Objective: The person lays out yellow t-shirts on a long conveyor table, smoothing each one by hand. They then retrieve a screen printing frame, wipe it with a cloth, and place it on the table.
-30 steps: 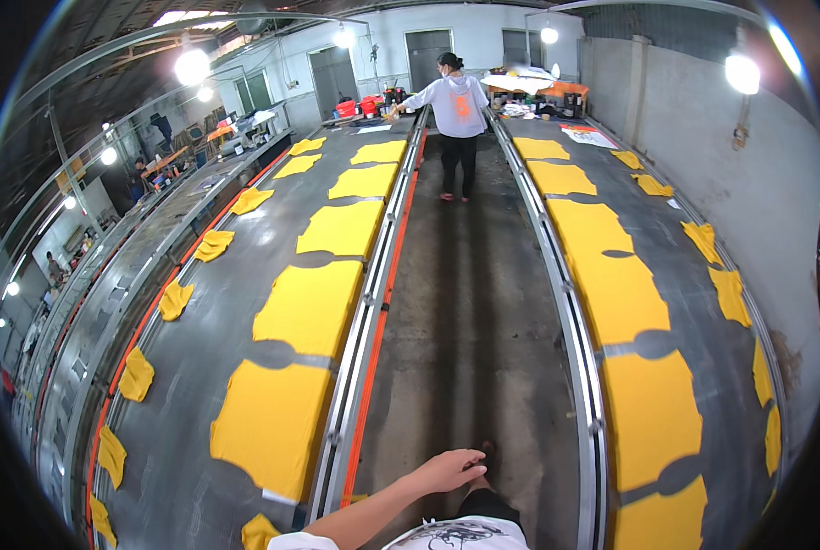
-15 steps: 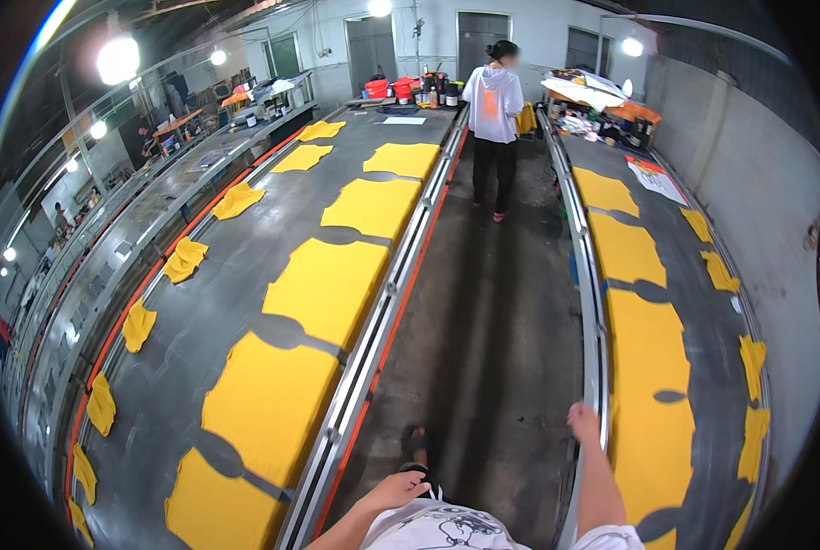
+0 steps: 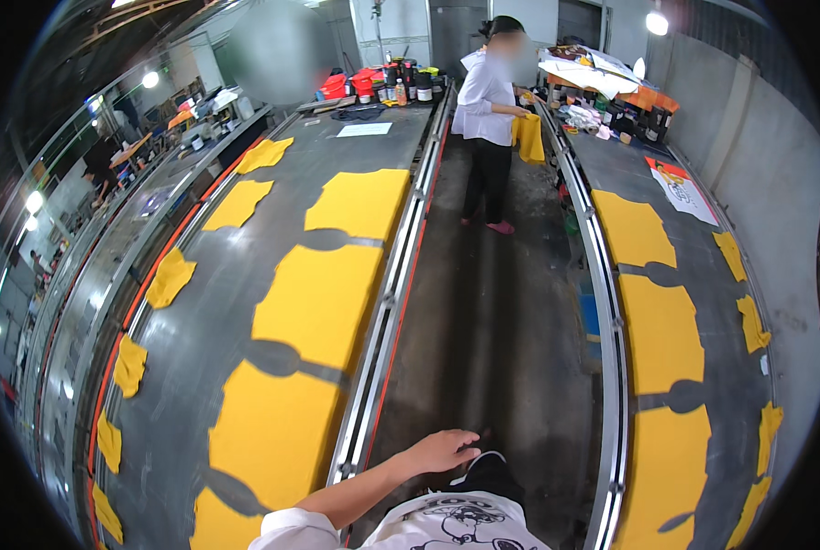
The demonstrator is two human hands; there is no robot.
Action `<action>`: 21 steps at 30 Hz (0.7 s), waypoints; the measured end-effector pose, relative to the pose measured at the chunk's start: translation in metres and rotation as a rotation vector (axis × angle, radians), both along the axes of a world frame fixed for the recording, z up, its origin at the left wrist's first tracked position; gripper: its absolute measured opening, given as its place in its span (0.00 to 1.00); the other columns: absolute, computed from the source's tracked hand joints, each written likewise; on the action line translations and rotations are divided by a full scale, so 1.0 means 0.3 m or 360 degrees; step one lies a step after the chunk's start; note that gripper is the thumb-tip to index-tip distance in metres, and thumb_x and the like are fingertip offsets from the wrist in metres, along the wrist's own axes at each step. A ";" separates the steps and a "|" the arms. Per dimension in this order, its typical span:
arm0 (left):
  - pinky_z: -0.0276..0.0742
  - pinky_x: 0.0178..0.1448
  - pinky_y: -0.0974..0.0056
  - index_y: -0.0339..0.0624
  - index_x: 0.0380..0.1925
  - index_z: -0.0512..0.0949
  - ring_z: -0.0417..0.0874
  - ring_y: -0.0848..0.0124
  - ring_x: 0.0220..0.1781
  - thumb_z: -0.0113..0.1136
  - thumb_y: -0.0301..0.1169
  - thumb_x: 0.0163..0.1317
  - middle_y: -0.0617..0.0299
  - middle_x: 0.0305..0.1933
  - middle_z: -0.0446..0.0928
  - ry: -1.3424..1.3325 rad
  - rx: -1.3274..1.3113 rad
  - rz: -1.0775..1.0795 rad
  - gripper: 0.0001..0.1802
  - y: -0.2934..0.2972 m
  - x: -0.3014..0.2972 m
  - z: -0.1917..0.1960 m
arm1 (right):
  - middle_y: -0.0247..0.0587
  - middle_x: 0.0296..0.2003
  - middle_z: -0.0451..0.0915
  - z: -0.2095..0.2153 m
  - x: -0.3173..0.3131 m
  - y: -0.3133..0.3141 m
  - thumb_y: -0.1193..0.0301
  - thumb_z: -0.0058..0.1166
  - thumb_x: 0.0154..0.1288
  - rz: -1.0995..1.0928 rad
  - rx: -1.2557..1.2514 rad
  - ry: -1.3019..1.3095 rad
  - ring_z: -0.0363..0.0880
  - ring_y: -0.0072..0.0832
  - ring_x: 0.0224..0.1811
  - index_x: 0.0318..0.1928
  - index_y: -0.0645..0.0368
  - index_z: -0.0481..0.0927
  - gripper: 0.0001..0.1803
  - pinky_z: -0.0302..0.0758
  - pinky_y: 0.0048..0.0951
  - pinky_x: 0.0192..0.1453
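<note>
Since half a second ago the view has come nearer to the far end of the hall, the right forearm has gone out of the picture, and only the left hand [image 3: 442,451] is left in view, now swung out over the aisle floor [image 3: 493,330]. A long left table [image 3: 199,302] and a long right table [image 3: 717,302], both of grey metal, run along the two sides of this aisle. Big yellow fabric panels lie flat in a row on each table; the nearest panel [image 3: 277,431] is on the left table, just beside the metal rail [image 3: 378,330] and near the hand, but the hand does not touch it. Ahead, another person [image 3: 485,101] stands in the aisle and holds a yellow piece [image 3: 529,137] at the right table. Small yellow cut pieces [image 3: 130,365] lie along the outer edges. The left hand is empty, with its fingers loose and slightly spread, grasping nothing; about the right hand I cannot tell. I judge the step in hand is walking along the aisle between the rows of panels. A next move to any panel would call for a sideways reach over the rail.
</note>
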State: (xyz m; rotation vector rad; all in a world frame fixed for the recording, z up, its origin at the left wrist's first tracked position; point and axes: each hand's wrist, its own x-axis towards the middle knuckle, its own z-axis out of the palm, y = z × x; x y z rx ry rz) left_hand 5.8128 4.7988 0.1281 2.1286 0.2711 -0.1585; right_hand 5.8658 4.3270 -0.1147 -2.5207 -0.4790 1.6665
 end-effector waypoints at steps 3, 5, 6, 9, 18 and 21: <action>0.78 0.61 0.54 0.38 0.59 0.76 0.82 0.52 0.57 0.55 0.50 0.71 0.44 0.56 0.80 0.0086 0.0021 0.0054 0.28 0.233 0.301 -0.077 | 0.52 0.44 0.82 -0.015 0.291 0.192 0.61 0.47 0.71 -0.0224 -0.0074 0.0025 0.80 0.47 0.50 0.44 0.59 0.81 0.16 0.76 0.46 0.56; 0.78 0.61 0.56 0.37 0.61 0.75 0.83 0.53 0.58 0.57 0.50 0.70 0.44 0.57 0.80 0.0158 -0.0033 0.0090 0.30 0.342 0.497 -0.166 | 0.53 0.46 0.82 -0.065 0.507 0.320 0.60 0.46 0.72 -0.0346 -0.0073 -0.0020 0.80 0.48 0.51 0.46 0.59 0.81 0.17 0.76 0.46 0.57; 0.78 0.61 0.56 0.37 0.61 0.75 0.83 0.54 0.58 0.58 0.49 0.70 0.44 0.57 0.80 0.0228 -0.0088 0.0099 0.30 0.396 0.576 -0.196 | 0.54 0.47 0.82 -0.096 0.576 0.396 0.59 0.46 0.73 -0.0415 -0.0041 -0.0049 0.80 0.49 0.52 0.46 0.59 0.81 0.18 0.76 0.46 0.58; 0.78 0.61 0.60 0.34 0.60 0.76 0.84 0.59 0.57 0.63 0.44 0.69 0.45 0.55 0.82 0.0364 -0.0215 0.0238 0.28 0.561 0.811 -0.240 | 0.55 0.49 0.82 -0.249 0.992 0.765 0.57 0.44 0.75 -0.0317 0.0237 -0.0453 0.79 0.51 0.54 0.49 0.60 0.81 0.20 0.76 0.46 0.59; 0.78 0.60 0.62 0.32 0.61 0.75 0.85 0.60 0.56 0.64 0.43 0.67 0.43 0.54 0.82 0.0335 -0.0341 0.0633 0.29 1.275 1.449 -0.350 | 0.42 0.24 0.81 0.738 2.659 2.242 0.65 0.49 0.73 -0.1152 0.1499 -0.0604 0.79 0.28 0.20 0.79 0.56 0.37 0.45 0.78 0.31 0.29; 0.78 0.61 0.61 0.32 0.60 0.75 0.85 0.58 0.56 0.64 0.43 0.67 0.42 0.53 0.83 0.0404 -0.0335 0.0542 0.29 1.552 1.742 -0.348 | 0.44 0.26 0.82 0.749 3.085 2.398 0.66 0.48 0.74 -0.1570 0.1451 -0.0648 0.79 0.28 0.19 0.79 0.53 0.36 0.44 0.79 0.32 0.24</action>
